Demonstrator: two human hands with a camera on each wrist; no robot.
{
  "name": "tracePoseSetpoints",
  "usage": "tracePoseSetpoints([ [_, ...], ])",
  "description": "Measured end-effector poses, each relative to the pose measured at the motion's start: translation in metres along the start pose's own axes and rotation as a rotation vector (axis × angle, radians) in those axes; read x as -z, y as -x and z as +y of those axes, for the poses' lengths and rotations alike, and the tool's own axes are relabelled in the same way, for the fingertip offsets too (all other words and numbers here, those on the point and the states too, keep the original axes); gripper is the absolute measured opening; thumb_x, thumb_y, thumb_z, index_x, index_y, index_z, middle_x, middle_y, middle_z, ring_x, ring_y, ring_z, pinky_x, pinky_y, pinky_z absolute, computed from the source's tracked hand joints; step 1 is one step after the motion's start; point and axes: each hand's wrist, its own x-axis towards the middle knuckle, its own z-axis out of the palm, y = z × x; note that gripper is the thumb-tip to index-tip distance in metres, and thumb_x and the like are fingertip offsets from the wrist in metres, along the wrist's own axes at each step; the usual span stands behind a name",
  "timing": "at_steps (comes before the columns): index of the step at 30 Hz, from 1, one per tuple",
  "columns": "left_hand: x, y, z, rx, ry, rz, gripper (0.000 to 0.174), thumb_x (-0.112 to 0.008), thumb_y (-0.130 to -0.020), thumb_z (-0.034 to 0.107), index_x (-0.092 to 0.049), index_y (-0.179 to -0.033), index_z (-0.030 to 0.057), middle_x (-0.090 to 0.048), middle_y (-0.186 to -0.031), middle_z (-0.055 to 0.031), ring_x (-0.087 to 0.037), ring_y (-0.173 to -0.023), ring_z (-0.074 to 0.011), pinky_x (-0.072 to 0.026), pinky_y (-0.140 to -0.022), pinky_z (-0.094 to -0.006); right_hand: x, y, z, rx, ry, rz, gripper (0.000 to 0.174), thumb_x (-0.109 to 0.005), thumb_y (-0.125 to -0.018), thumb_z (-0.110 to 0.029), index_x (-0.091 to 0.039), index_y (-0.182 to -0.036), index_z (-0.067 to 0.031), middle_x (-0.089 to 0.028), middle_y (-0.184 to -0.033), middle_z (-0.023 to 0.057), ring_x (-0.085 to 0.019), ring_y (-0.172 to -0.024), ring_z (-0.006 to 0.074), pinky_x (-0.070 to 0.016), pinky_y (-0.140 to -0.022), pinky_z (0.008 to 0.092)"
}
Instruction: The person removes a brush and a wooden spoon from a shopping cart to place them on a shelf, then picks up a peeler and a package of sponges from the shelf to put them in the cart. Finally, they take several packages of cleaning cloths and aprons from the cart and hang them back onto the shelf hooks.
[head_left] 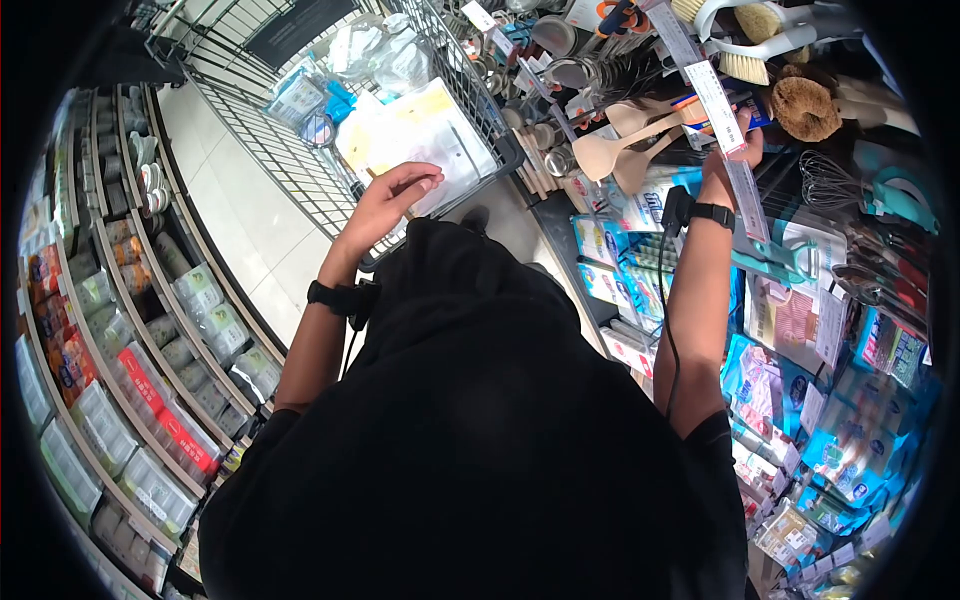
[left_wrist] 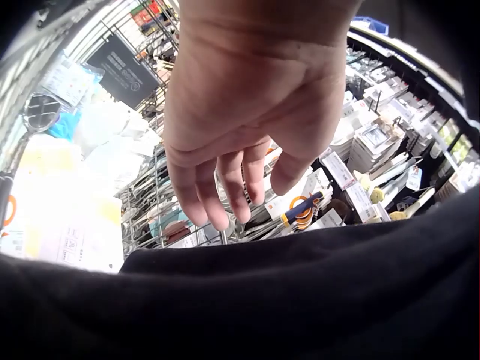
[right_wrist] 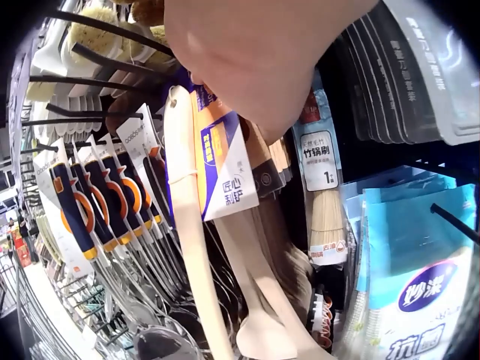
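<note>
wooden spatula (right_wrist: 196,251), carded, hanging on the peg rack (right_wrist: 97,79): light, stiff, smooth, likely a little slick, best taken at the handle below its card (right_wrist: 225,161); right hand (right_wrist: 262,52) at the card, grip unclear; left hand (left_wrist: 240,127) slack and bare, off the rack over the cart (head_left: 290,165).

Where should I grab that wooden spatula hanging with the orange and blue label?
Pinch the wooden spatula handle just below its label card, coming from the aisle side: it hangs straight down, packed beside other utensils, so probably only its front is free.
</note>
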Motion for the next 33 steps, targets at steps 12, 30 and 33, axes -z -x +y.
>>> tracePoseSetpoints([
  [12,0.018,0.010,-0.058,0.022,-0.188,0.108,0.026,-0.056,-0.098,0.013,-0.061,-0.121,0.0034,-0.067,-0.114,-0.0077,-0.061,-0.109,-0.0173,-0.0473,-0.092,-0.0298,0.026,0.066,0.072,-0.477,0.126,-0.005,0.038,-0.070,-0.086,-0.002,-0.056,-0.121,-0.0053,-0.065,-0.106,0.0035,-0.062,-0.097,0.0150,-0.0511,-0.079,0.0322],
  [30,0.005,0.050,-0.095,0.241,-0.761,0.231,0.038,-0.049,-0.098,0.040,-0.067,-0.114,0.0104,-0.071,-0.101,-0.0104,-0.068,-0.094,-0.0284,-0.0514,-0.082,-0.0365,0.029,0.068,0.112,-0.525,0.308,-0.127,0.014,-0.059,-0.096,-0.008,-0.062,-0.108,-0.0011,-0.067,-0.100,0.0060,-0.063,-0.090,0.0174,-0.0538,-0.078,0.0361],
  [33,0.004,0.050,-0.091,0.278,-0.767,0.230,0.040,-0.049,-0.097,0.043,-0.067,-0.114,0.0108,-0.071,-0.102,-0.0105,-0.068,-0.094,-0.0283,-0.0513,-0.082,-0.0366,0.022,0.064,0.114,-0.571,0.269,-0.068,0.014,-0.059,-0.096,-0.008,-0.062,-0.108,-0.0017,-0.066,-0.101,0.0058,-0.063,-0.089,0.0173,-0.0537,-0.079,0.0351],
])
